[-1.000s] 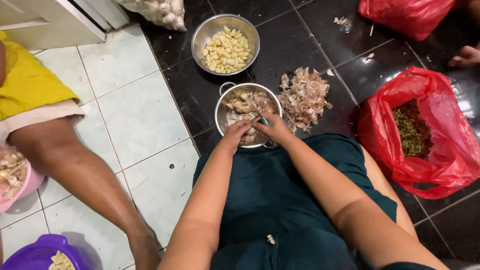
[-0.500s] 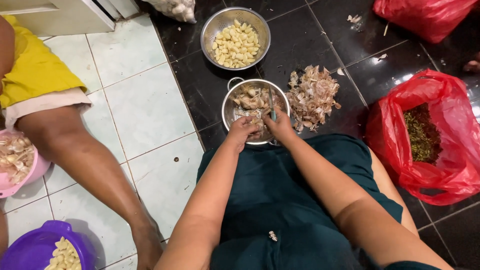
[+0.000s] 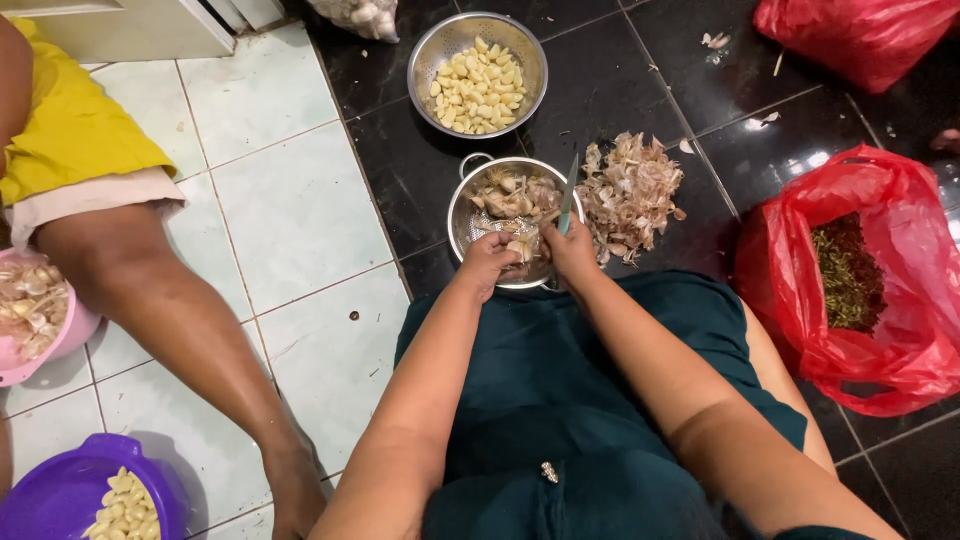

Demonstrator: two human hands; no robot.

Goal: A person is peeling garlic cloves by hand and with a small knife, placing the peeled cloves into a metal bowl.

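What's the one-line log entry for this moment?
left hand: holds garlic clove | right hand: holds knife | both over metal colander | peel pile beside it

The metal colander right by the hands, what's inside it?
The metal colander holds unpeeled garlic pieces and loose papery skins. The left hand and right hand, which holds a knife, cover its near side, so what lies there is hidden.

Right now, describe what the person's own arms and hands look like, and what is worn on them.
Both forearms are bare, with no sleeves in view. The left hand and right hand wear no gloves; no rings, watch or bracelets are visible. The dark green garment covers the lap beneath the arms.
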